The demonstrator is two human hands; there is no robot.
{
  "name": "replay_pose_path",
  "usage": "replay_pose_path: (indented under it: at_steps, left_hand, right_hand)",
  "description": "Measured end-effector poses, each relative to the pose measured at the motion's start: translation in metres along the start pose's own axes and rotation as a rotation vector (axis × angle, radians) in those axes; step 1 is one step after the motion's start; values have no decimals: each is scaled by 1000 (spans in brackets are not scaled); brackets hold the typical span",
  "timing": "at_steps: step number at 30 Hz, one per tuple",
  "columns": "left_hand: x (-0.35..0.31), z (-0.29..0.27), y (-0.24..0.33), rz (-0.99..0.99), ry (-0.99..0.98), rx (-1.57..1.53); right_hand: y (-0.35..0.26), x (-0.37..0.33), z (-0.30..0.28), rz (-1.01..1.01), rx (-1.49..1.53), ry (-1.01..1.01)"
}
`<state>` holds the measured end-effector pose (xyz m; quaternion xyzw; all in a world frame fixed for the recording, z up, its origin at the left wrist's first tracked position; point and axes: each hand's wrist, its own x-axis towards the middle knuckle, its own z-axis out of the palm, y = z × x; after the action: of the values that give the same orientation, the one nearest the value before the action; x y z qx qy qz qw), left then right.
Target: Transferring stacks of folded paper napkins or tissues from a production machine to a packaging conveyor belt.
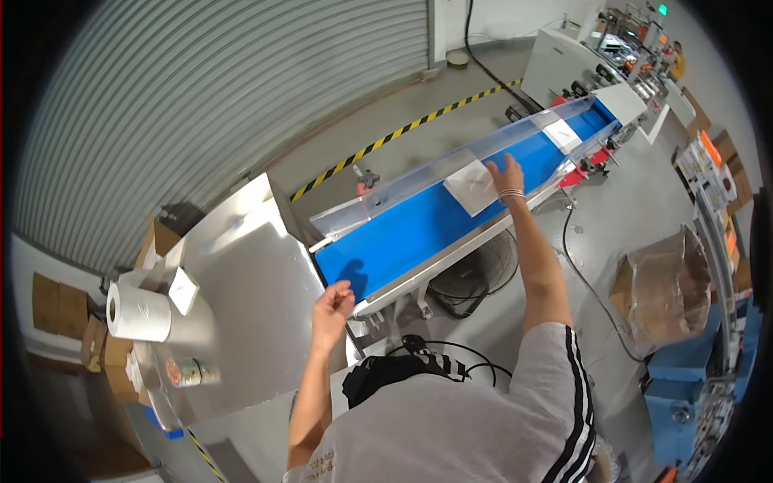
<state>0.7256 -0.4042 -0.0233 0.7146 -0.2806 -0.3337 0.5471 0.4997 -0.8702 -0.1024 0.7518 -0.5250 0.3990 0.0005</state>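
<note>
A blue conveyor belt (411,240) runs from the steel table up toward the far right. On its middle lies a flat white square packet (470,188). My right hand (507,175) is at that packet's right edge, fingers apart and seemingly touching it; the hand is not closed round it. Farther up the belt lies a second white packet (562,137). My left hand (333,306) hovers by the belt's near left end, its fingers loosely curled with nothing visible in them. Its shadow falls on the belt.
The steel table (250,322) at left bears a white paper roll (138,314), a white card (183,291) and a tape roll (192,372). A clear guard (435,171) lines the belt's far side. A bag-lined box (668,290) and a cable (576,266) lie right.
</note>
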Motion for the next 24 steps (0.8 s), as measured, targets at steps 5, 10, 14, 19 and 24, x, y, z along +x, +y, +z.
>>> replay_pose_path:
  at_steps: [5,10,14,19,24]
  left_hand:
    - [-28,-20,-27,26,34,188]
    - [-60,-38,-65,85,10,162]
    - [-77,-56,-87,268,-79,188]
    - [-90,-57,-90,662,-371,495]
    - [-94,-65,-115,928,-499,689]
  right_hand:
    - [-44,-48,-64,110,397,51]
    - [-74,-156,-113,440,438,78]
    - [-76,-272,-96,523,463,13]
    - [-84,-455,-51,724,200,-490]
    - [-149,-571,-51,792,534,-943]
